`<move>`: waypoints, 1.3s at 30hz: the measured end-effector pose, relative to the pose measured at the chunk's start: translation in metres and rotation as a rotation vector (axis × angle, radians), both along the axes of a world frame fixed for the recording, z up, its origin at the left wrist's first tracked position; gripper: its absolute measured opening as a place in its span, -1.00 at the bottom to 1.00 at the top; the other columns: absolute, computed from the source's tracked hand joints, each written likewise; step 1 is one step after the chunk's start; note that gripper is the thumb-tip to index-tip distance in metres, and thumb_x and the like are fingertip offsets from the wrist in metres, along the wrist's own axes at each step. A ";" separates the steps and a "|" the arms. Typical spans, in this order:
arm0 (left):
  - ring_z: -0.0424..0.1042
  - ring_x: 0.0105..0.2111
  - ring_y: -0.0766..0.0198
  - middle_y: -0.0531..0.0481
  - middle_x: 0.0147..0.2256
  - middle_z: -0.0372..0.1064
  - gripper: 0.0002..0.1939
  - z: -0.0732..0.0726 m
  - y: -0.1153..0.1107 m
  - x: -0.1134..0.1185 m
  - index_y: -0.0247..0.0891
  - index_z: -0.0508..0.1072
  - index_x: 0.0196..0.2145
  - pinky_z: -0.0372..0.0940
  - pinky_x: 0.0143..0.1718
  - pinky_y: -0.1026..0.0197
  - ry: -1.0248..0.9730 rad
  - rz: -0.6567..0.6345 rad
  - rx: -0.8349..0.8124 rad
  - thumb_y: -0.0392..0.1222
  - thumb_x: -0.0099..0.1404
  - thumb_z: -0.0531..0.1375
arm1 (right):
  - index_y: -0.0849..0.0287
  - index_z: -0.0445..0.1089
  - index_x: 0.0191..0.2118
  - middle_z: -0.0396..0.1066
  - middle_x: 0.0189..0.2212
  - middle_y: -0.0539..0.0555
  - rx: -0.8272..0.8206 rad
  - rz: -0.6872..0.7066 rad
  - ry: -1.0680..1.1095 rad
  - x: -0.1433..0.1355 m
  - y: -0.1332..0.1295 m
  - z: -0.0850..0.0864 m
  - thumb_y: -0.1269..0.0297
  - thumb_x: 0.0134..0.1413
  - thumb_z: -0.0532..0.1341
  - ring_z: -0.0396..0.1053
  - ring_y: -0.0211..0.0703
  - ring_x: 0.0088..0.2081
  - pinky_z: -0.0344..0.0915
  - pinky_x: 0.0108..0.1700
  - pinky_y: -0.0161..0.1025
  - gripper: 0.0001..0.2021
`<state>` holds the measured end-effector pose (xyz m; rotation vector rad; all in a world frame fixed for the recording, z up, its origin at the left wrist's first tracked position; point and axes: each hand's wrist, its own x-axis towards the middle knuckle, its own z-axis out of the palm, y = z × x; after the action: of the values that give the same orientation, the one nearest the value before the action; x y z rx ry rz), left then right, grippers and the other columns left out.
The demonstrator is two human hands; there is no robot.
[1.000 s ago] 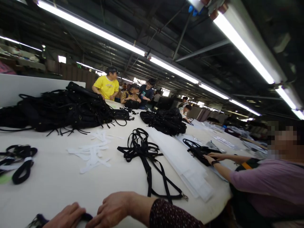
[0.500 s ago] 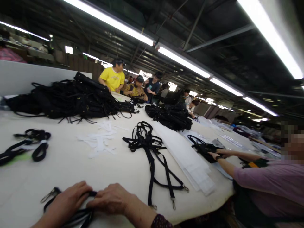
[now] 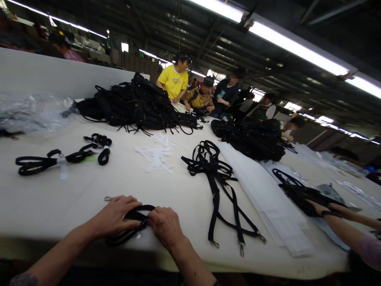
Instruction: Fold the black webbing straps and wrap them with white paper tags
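Observation:
Near the front edge of the table, a black strap (image 3: 146,207) lies folded into loops under both my hands. My left hand (image 3: 119,216) presses over the loops, thumb and fingers around them. At the loops' right end, the curled fingers of my right hand (image 3: 165,225) grip the webbing. A metal clip (image 3: 107,198) pokes out beyond my left hand. To the right lies a tangle of loose black straps (image 3: 214,186) with metal hooks. Two bundled straps (image 3: 44,163), wrapped with white strips, rest on the left. White paper strips (image 3: 156,153) are scattered in the middle.
A big heap of black bags (image 3: 133,105) stands at the back, another pile (image 3: 250,137) farther right. Long white sheets (image 3: 262,198) run beside the straps. Clear plastic (image 3: 32,113) covers the left. A co-worker's hands (image 3: 323,208) handle a black bag at right; other people stand behind.
The view has swung left, so the table's contents sit farther right in the picture. Both hands stay on the folded strap, and its loops now show between them.

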<state>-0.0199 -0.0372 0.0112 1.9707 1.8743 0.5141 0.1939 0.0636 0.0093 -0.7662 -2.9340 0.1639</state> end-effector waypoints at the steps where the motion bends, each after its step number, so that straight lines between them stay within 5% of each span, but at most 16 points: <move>1: 0.31 0.15 -0.10 -0.13 0.14 0.38 -0.34 0.001 -0.004 0.002 -0.04 0.34 0.19 0.06 0.23 -0.22 0.027 0.003 0.000 0.27 0.21 0.19 | 0.02 0.44 -0.26 0.49 -0.31 -0.05 0.006 -0.004 -0.001 -0.001 0.000 0.001 0.23 0.25 0.19 0.40 -0.16 -0.30 0.20 -0.25 -0.22 -0.91; 4: 0.22 0.23 -0.14 -0.15 0.22 0.31 -0.25 -0.006 -0.014 0.010 -0.05 0.25 0.25 -0.07 0.29 -0.33 0.100 0.030 0.027 0.16 0.15 0.28 | 0.02 0.44 -0.26 0.49 -0.32 -0.05 0.024 -0.014 0.024 -0.001 -0.002 0.000 0.27 0.24 0.18 0.41 -0.15 -0.31 0.22 -0.25 -0.21 -0.92; 8: 0.39 0.11 0.01 -0.02 0.08 0.45 -0.55 -0.036 -0.009 0.015 0.08 0.38 0.14 0.04 0.26 -0.27 0.155 0.098 0.165 -0.12 0.30 0.13 | 0.02 0.42 -0.31 0.49 -0.36 -0.06 0.067 -0.016 0.089 0.003 -0.003 -0.011 0.22 0.16 0.25 0.41 -0.14 -0.34 0.26 -0.28 -0.21 -0.96; 11: 0.49 -0.03 0.05 0.07 -0.07 0.54 -0.66 -0.062 0.004 0.011 0.18 0.46 0.01 0.17 0.22 -0.21 0.165 0.087 0.254 -0.13 0.34 0.09 | 0.03 0.40 -0.31 0.49 -0.39 -0.06 0.087 0.011 0.135 0.008 0.000 -0.017 0.24 0.08 0.29 0.41 -0.13 -0.36 0.29 -0.28 -0.20 -0.94; 17: 0.52 -0.11 -0.01 0.09 -0.14 0.57 -0.65 -0.089 0.020 0.009 0.22 0.47 -0.01 0.33 0.11 -0.13 0.169 0.063 0.365 -0.11 0.28 0.14 | -0.03 0.35 -0.03 0.35 0.16 0.03 0.035 -0.035 0.385 0.004 0.001 -0.008 -0.01 0.00 0.33 0.38 0.05 -0.01 0.30 0.02 0.00 -0.58; 19: 0.52 -0.09 -0.03 0.09 -0.12 0.57 -0.66 -0.087 0.023 0.013 0.18 0.48 -0.01 0.34 0.11 -0.15 0.166 0.077 0.398 -0.09 0.26 0.18 | 0.00 0.33 0.03 0.31 0.19 0.08 0.010 -0.047 0.378 -0.006 0.003 -0.009 -0.06 0.01 0.32 0.33 0.09 0.07 0.25 0.11 0.05 -0.52; 24: 0.50 -0.03 0.05 0.00 -0.07 0.54 -0.66 -0.059 0.018 0.019 0.02 0.42 0.07 0.27 0.17 -0.18 0.140 0.078 0.342 -0.08 0.36 0.11 | 0.02 0.40 -0.09 0.51 -0.18 -0.01 -0.107 -0.101 0.254 -0.026 0.011 -0.023 0.20 0.12 0.31 0.40 -0.07 -0.12 0.29 -0.05 -0.12 -0.77; 28: 0.30 0.20 0.00 -0.03 0.19 0.36 -0.50 -0.042 0.001 0.005 0.03 0.26 0.21 0.12 0.27 -0.25 0.071 0.050 0.292 0.00 0.33 0.16 | 0.00 0.40 -0.07 0.49 -0.20 -0.01 -0.092 -0.099 0.275 -0.030 0.013 -0.030 0.28 0.21 0.25 0.35 -0.09 -0.11 0.23 -0.06 -0.16 -0.82; 34: 0.30 0.21 0.10 -0.04 0.21 0.32 -0.48 -0.027 -0.026 -0.033 -0.11 0.21 0.23 0.24 0.24 0.02 -0.186 0.466 0.311 0.11 0.40 0.03 | 0.04 0.41 -0.05 0.47 -0.20 0.02 -0.081 -0.057 0.322 -0.030 0.013 -0.035 0.32 0.20 0.26 0.31 -0.11 -0.12 0.19 -0.03 -0.18 -0.79; 39: 0.24 0.25 0.11 -0.04 0.23 0.31 -0.50 -0.018 -0.020 -0.033 -0.08 0.24 0.22 0.16 0.28 -0.01 -0.088 0.338 0.314 0.10 0.40 0.03 | 0.02 0.40 -0.02 0.47 -0.20 0.04 -0.101 -0.039 0.346 -0.030 0.015 -0.033 0.34 0.21 0.23 0.32 -0.10 -0.12 0.20 -0.03 -0.17 -0.77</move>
<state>-0.0529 -0.0568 -0.0067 1.7750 2.1891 1.0310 0.1639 0.0782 -0.0234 -0.7242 -2.5987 0.4000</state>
